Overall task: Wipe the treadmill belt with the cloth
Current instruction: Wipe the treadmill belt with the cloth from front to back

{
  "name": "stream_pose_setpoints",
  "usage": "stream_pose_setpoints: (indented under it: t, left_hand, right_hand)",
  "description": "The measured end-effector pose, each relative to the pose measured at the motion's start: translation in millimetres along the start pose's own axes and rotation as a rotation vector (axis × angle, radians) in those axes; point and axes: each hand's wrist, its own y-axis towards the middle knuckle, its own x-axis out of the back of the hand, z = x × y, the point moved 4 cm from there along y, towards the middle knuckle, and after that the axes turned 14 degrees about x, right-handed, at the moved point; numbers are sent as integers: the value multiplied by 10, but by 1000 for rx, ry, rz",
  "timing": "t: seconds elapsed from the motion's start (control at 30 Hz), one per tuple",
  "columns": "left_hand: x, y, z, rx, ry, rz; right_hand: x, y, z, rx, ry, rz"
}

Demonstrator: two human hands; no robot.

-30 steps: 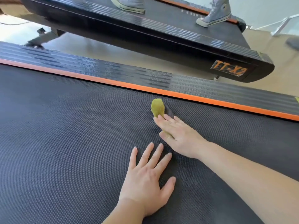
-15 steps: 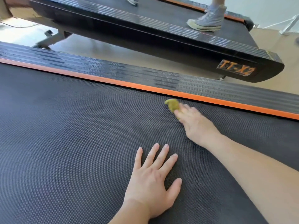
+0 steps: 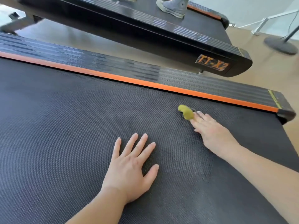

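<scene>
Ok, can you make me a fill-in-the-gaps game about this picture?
The right hand presses the ____ onto the belt.
The left hand rests flat, holding ____.
The stripe along the belt's edge is ____.
Missing words: cloth, nothing, orange.

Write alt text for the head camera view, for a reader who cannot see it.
A person's right hand presses a small yellow-green cloth onto a dark treadmill belt with straight fingers, near the orange side strip. The left hand lies flat and spread on the belt. Beyond, a grey sneaker stands on a second treadmill.
</scene>
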Motion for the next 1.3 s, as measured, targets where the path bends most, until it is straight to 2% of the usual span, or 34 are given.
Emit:
stream_pose_setpoints:
  t: [0.07,0.13,0.2,0.27,0.33,0.37,0.4,0.43,0.53,0.6,0.63,0.7,0.77,0.8,0.9,0.97,1.0,1.1,1.17,1.2,1.3]
  left_hand:
    - [-24,8,17,7,16,3]
    - [-22,2,8,16,31,20]
    - [-23,-8,-9,16,50,21]
    - [-16,-10,-16,16,51,13]
    - [-5,-11,-18,12,34,2]
    - [-6,-11,-12,17,27,0]
    - [-12,-10,-8,19,25,8]
    - [-23,-9,-10,13,30,16]
    - [-33,-9,-8,10,38,5]
    - [-31,-13,-10,13,57,10]
    - [-34,-17,-11,14,62,10]
    - [-28,-25,-18,16,62,10]
    - [-27,-27,-13,18,46,6]
    - [-26,-22,-15,17,38,5]
    - [-32,-10,-12,11,29,9]
    - [-35,-11,-5,11,39,11]
    - [-37,-11,-7,10,43,10]
    - [-25,-15,-15,12,37,5]
    - [-20,-10,-15,14,39,9]
    - [-25,-11,-15,11,45,18]
    - [-32,-5,-5,9,50,16]
  right_hand:
    - [25,-404,-412,-406,56,-3]
    - [17,-571,-318,-598,83,-34]
    - [-8,-531,166,-539,168,-80]
    - [23,-478,786,-261,275,-119]
    - [5,-625,1218,104,251,-58]
    - [-14,-719,1208,227,225,-20]
    - [-56,-802,1014,251,194,-11]
    - [-38,-869,771,169,186,-35]
    - [124,-922,226,-324,325,-148]
    - [121,-785,370,-443,295,-118]
    - [124,-691,552,-376,273,-125]
    - [77,-592,876,-106,290,-135]
    - [-22,-590,797,49,263,-110]
    - [-38,-579,638,20,232,-112]
    - [-36,-488,248,-337,178,-113]
    - [3,-327,433,-413,141,-135]
    - [45,-263,637,-356,160,-132]
    - [23,-438,1257,100,290,-95]
    - [28,-597,1179,222,302,-69]
    - [39,-635,995,169,283,-88]
    - [-4,-721,252,-305,241,-62]
